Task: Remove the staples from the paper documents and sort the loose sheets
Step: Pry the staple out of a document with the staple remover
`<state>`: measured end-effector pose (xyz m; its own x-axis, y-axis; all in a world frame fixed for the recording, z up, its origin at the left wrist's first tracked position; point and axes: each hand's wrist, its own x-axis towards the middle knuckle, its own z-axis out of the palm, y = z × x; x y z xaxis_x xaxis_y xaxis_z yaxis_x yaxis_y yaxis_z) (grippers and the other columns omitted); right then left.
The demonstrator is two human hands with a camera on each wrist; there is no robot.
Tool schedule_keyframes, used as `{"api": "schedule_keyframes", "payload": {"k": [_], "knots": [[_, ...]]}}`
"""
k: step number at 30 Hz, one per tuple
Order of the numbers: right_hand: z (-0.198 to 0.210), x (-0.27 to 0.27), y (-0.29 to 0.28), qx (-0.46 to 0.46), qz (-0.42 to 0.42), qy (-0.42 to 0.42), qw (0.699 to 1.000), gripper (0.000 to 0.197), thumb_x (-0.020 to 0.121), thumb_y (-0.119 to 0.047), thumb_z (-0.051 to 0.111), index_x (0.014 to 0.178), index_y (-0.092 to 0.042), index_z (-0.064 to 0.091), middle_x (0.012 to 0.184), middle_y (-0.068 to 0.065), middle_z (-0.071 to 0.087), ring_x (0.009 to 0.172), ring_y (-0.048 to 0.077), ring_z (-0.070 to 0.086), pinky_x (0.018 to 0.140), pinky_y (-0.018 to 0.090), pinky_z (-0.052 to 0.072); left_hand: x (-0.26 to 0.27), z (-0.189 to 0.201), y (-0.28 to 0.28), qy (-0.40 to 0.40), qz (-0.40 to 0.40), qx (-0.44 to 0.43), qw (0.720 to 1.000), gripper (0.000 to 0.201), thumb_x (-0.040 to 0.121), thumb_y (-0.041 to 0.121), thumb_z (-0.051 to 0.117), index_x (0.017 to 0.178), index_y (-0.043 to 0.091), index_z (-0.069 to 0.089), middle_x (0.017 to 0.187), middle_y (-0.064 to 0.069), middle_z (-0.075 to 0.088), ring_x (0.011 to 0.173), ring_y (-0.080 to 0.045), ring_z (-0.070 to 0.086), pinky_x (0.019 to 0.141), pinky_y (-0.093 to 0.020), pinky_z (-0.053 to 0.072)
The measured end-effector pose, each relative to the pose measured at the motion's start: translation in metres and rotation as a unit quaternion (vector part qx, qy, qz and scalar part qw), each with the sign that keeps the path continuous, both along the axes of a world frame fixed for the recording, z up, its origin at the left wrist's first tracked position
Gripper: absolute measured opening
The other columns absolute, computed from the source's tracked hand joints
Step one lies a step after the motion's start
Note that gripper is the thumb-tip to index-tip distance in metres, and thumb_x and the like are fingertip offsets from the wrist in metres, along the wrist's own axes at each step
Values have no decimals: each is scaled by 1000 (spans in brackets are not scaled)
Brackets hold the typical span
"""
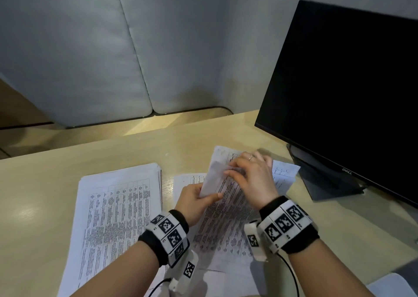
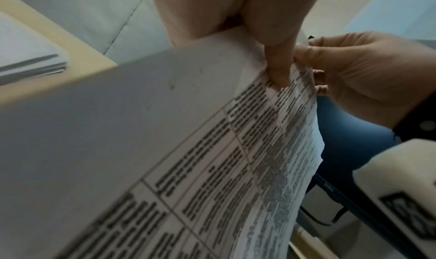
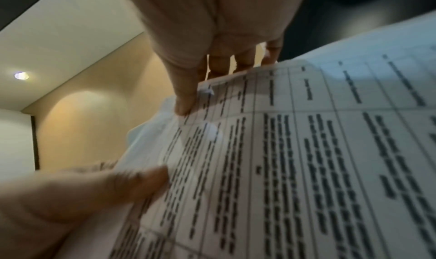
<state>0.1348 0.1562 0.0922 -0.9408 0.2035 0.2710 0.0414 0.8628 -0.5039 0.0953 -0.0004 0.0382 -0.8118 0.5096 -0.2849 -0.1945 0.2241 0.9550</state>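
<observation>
Both hands are pinching the same white printed paper document (image 1: pixel 226 208), lifted off the light wooden desk (image 1: pixel 56 183) just left of the black monitor (image 1: pixel 343 88). Left hand (image 1: pixel 194 200) grips a folded-back sheet, right hand (image 1: pixel 253 177) pinches the top corner. Only the right wrist view shows a torn spot (image 3: pixel 208 91) by the thumb; only the head view shows the thick white paper stack (image 1: pixel 113 210) further left.

The sheets (image 1: pixel 228 217) and stack (image 1: pixel 117 208) are thin matt white paper, creased where folded. The desk (image 1: pixel 45 183) is pale wood-look laminate with a soft sheen. The monitor (image 1: pixel 350 88) is matt black plastic; the panels (image 1: pixel 90 48) look like grey cloth.
</observation>
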Motion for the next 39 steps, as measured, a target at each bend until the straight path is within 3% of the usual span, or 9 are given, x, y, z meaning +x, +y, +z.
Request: {"api": "schedule_keyframes", "payload": {"k": [4, 7, 10, 17, 21, 28, 31, 36, 39], "knots": [[7, -3, 12, -53, -19, 6, 998, 8, 79, -31, 70, 77, -23, 71, 114, -17, 46, 113, 6, 31, 88, 22, 13, 2, -5, -3, 0, -16, 2, 1000, 29, 71, 24, 75, 94, 9, 70, 90, -9, 72, 83, -21, 70, 76, -34, 57], [14, -5, 18, -81, 13, -43, 996, 10, 81, -31, 69, 81, -21, 70, 100, -14, 63, 97, 6, 48, 96, 32, 25, 4, -6, -3, 1, -23, -6, 1000, 36, 66, 31, 74, 95, 11, 69, 91, -6, 72, 84, -19, 70, 76, -34, 57], [20, -6, 17, -152, 22, -62, 986, 12, 82, -21, 70, 85, -10, 72, 89, 1, 70, 84, 13, 58, 86, 34, 44, 4, -7, -3, 3, -25, -17, 1000, 20, 72, 24, 74, 90, 16, 68, 88, -5, 72, 80, -17, 70, 74, -33, 58], [19, -5, 15, -209, 17, -60, 976, 5, 79, -12, 72, 81, -8, 71, 77, -1, 69, 77, 10, 63, 74, 16, 49, 6, -2, -1, 38, -24, -13, 999, 18, 79, 23, 70, 95, 22, 63, 94, -8, 71, 87, -22, 68, 77, -37, 57], [17, 1, 13, -254, 4, -22, 967, 24, 77, -9, 74, 90, -26, 63, 71, -5, 69, 73, 3, 65, 72, 13, 50, 7, 2, 2, 58, -25, -3, 998, 22, 84, 34, 63, 100, 19, 63, 94, -7, 71, 89, -24, 68, 79, -39, 56], [2, 5, 14, -266, -9, 38, 963, 21, 70, 9, 73, 66, -10, 67, 74, -11, 63, 74, -2, 62, 68, 12, 51, 1, 8, 7, 83, -34, 40, 995, 75, 81, 73, 30, 107, 10, 63, 100, -17, 67, 94, -26, 63, 87, -40, 49], [0, 6, 14, -253, 7, 53, 966, 16, 67, 13, 73, 65, -2, 68, 73, -10, 57, 72, -2, 57, 66, 20, 54, -7, 20, 9, 7, -14, 40, 999, 61, 96, 48, 19, 86, 11, 67, 64, 7, 65, 60, -4, 59, 61, -16, 45], [-2, 7, 12, -233, 41, 73, 969, 17, 63, 11, 76, 64, -5, 69, 68, -10, 59, 71, 8, 57, 63, 31, 55, -19, 29, 10, -72, -31, 58, 995, 56, 98, 28, 38, 46, 19, 56, 43, 9, 43, 38, -6, 41, 45, -14, 35], [-5, 10, 14, -226, 35, 73, 971, 20, 63, 7, 76, 66, -12, 70, 68, -11, 61, 73, 13, 58, 63, 34, 54, -22, 31, 8, -78, -49, 58, 994, 50, 97, 18, 42, 47, 18, 47, 40, 11, 38, 35, -4, 34, 41, -14, 33]]}}
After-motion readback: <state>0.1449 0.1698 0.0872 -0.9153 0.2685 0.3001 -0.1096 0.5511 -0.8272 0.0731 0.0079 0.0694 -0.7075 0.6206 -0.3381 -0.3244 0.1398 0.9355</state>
